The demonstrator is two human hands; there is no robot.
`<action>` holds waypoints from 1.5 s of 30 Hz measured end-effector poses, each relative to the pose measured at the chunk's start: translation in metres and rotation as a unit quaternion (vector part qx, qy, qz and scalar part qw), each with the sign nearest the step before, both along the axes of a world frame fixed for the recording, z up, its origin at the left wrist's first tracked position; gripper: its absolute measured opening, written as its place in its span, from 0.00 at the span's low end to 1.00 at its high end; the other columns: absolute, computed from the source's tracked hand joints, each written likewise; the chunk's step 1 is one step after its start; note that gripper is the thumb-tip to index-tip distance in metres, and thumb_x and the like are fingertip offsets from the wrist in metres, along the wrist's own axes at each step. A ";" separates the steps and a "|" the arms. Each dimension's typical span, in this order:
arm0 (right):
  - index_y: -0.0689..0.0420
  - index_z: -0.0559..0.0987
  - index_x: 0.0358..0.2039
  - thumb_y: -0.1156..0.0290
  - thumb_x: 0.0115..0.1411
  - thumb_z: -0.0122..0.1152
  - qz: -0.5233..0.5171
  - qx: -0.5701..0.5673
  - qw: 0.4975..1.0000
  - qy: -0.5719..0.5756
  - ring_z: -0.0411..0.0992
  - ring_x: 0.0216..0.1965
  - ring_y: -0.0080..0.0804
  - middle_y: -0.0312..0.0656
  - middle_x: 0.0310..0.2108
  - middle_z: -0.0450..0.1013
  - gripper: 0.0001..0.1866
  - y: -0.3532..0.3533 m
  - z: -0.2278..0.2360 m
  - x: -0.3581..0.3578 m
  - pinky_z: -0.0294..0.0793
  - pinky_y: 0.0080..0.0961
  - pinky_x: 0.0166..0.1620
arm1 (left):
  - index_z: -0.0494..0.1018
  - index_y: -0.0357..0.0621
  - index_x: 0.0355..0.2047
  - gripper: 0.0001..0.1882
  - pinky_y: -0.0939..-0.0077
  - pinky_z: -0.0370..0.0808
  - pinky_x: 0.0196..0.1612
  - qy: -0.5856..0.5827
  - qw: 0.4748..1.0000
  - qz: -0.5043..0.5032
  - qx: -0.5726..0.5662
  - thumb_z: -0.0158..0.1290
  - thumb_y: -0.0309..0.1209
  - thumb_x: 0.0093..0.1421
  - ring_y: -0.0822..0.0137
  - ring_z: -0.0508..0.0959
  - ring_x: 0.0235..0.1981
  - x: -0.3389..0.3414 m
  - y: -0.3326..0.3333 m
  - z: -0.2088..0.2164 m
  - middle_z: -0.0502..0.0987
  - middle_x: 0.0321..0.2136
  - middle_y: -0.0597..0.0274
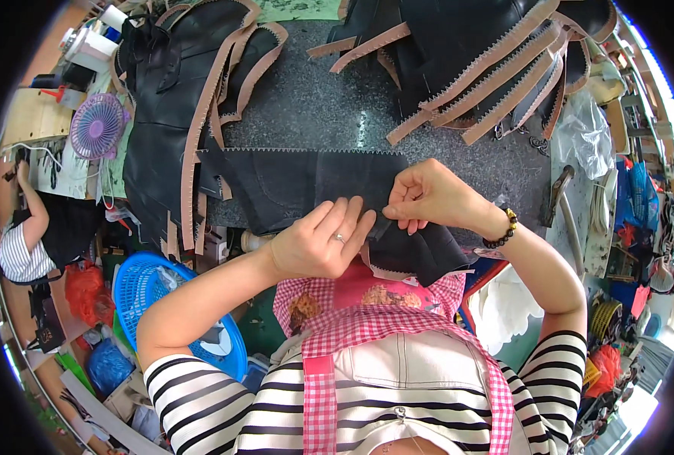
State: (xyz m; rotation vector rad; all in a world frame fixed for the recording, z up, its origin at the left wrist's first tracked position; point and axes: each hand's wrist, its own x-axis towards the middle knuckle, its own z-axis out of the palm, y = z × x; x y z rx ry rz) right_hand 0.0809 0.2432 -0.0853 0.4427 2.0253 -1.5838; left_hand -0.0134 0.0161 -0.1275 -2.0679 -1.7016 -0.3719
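Observation:
A black leather piece (284, 178) with a zigzag-cut far edge lies across the dark speckled table, and its near part folds and hangs over the front edge. My left hand (326, 239), with a ring on one finger, holds the piece's near edge; its thumb is hidden. Just right of it, my right hand (432, 197) is closed in a pinch on the same edge, fingertips close to the left ones. Whether something small sits between the pinching fingers I cannot make out. A dark beaded bracelet circles my right wrist.
Stacked black leather pieces with tan zigzag strips lie far left (178, 91) and far right (489, 68). A hammer (557, 193) rests at the table's right edge. A blue basket (136, 284) stands below left, beside a purple fan (98, 127) farther off. Another person's arm (35, 197) shows at far left.

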 end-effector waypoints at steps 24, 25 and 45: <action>0.65 0.80 0.25 0.72 0.55 0.66 -0.006 -0.015 0.998 -0.059 0.78 0.23 0.23 0.42 0.21 0.79 0.09 0.002 0.005 -0.010 0.75 0.17 0.26 | 0.80 0.35 0.39 0.18 0.75 0.76 0.38 -0.041 0.999 -0.024 -0.003 0.55 0.33 0.50 0.59 0.78 0.32 -0.005 0.009 0.001 0.79 0.34 0.45; 0.66 0.80 0.25 0.72 0.55 0.66 -0.006 0.000 0.998 -0.055 0.78 0.23 0.23 0.42 0.21 0.79 0.09 0.001 0.004 -0.009 0.76 0.18 0.26 | 0.80 0.34 0.39 0.18 0.75 0.76 0.37 -0.044 0.999 -0.023 -0.001 0.55 0.33 0.50 0.59 0.78 0.32 -0.004 0.009 0.001 0.79 0.34 0.45; 0.66 0.76 0.42 0.68 0.47 0.72 0.179 0.299 0.853 0.388 0.74 0.40 0.46 0.49 0.43 0.73 0.24 -0.038 0.141 0.053 0.76 0.33 0.42 | 0.81 0.33 0.38 0.12 0.82 0.73 0.37 -0.717 0.573 0.035 -0.395 0.64 0.24 0.53 0.81 0.75 0.30 -0.029 0.020 0.140 0.83 0.29 0.65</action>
